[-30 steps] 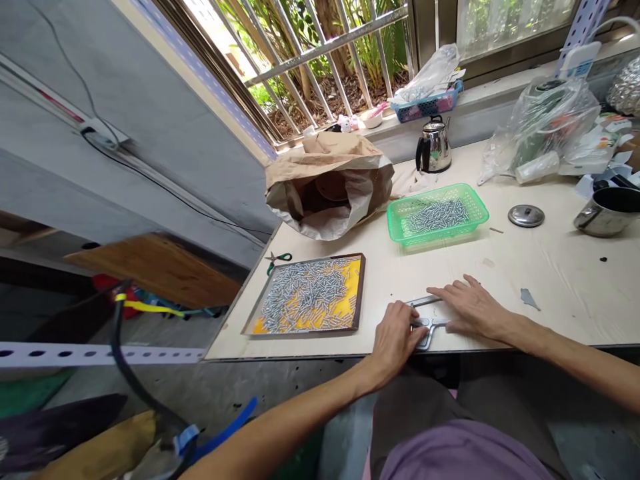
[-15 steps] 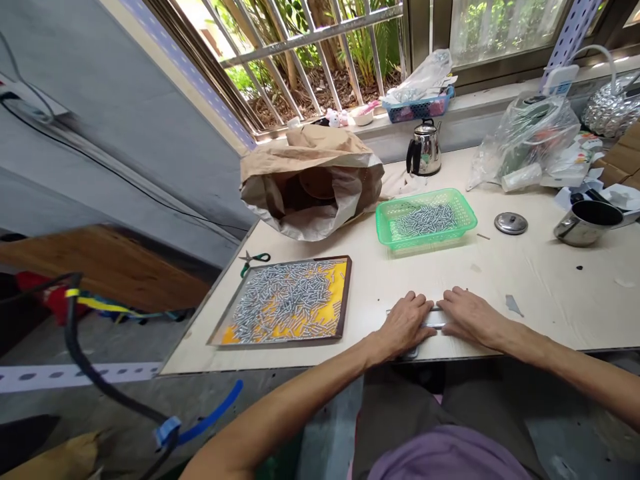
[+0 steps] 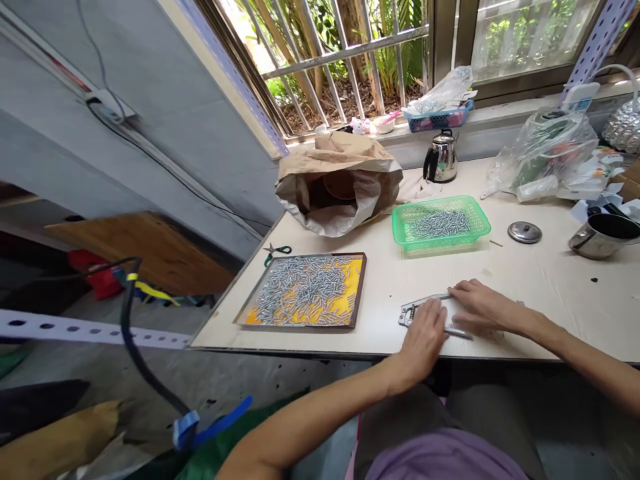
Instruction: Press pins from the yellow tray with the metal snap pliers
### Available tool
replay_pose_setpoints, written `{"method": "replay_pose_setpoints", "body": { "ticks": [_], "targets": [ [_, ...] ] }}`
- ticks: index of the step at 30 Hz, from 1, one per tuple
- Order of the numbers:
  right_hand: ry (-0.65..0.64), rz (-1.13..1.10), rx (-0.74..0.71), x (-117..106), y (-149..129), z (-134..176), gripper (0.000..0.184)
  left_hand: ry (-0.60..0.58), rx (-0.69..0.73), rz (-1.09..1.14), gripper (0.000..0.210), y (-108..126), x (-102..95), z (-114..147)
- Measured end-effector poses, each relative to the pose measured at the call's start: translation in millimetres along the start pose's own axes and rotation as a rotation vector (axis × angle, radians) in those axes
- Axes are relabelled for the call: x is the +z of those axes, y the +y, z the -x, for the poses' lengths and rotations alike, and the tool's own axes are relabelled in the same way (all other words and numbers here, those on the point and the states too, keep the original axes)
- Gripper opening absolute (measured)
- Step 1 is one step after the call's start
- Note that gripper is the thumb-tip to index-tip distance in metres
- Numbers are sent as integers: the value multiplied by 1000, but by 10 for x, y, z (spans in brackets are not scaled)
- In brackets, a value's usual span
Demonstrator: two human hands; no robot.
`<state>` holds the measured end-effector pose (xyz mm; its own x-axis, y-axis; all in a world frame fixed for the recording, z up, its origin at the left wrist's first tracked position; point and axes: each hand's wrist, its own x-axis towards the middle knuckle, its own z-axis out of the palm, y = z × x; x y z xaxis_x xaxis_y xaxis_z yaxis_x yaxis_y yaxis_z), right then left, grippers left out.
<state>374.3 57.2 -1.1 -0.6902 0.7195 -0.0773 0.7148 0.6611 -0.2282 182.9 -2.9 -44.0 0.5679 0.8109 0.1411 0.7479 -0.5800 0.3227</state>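
Observation:
A silvery metal two-armed tool (image 3: 409,315) with a coil spring near its left end lies flat at the table's front. Its two arms spread apart toward the right. My left hand (image 3: 426,328) is closed over the middle of it, fingers close together. At the upper arm's right end, the fingertips of my right hand (image 3: 483,305) rest on the metal. The lower part of that hand is smeared by motion and hovers by the lower arm. What lies under my left palm is hidden.
Left of my hands, a shallow tray (image 3: 361,290) holds many small metal pins on yellow. Behind stand a green basket (image 3: 440,243) of similar pins, a paper bag (image 3: 340,157) and a kettle (image 3: 444,157). Scissors (image 3: 277,251), a metal lid (image 3: 525,232) and a metal cup (image 3: 597,241) lie around.
The tool's arms have spread from nearly parallel to wide apart. My left hand has turned more upright, uncovering the spring end. My view has shifted left.

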Motion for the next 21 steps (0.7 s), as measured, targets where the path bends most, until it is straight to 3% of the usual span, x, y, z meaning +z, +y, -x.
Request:
{"method": "replay_pose_setpoints", "body": {
  "ticks": [5,12,16,18,21],
  "targets": [
    [46,44,35,39,95,-179,16,83,126,38,35,161,186,196],
    [137,96,63,-36,-5,-523,16,95,84,203,39,183,58,117],
    [49,15,-251,4,-414,-595,14,108,142,220,40,250,31,182],
    [-12,12,-395,54,-610,-621,11,121,273,215,32,284,-12,309],
    [-25,60,-468,142,-761,-669,18,283,435,194,19,178,-190,567]
  ]
}}
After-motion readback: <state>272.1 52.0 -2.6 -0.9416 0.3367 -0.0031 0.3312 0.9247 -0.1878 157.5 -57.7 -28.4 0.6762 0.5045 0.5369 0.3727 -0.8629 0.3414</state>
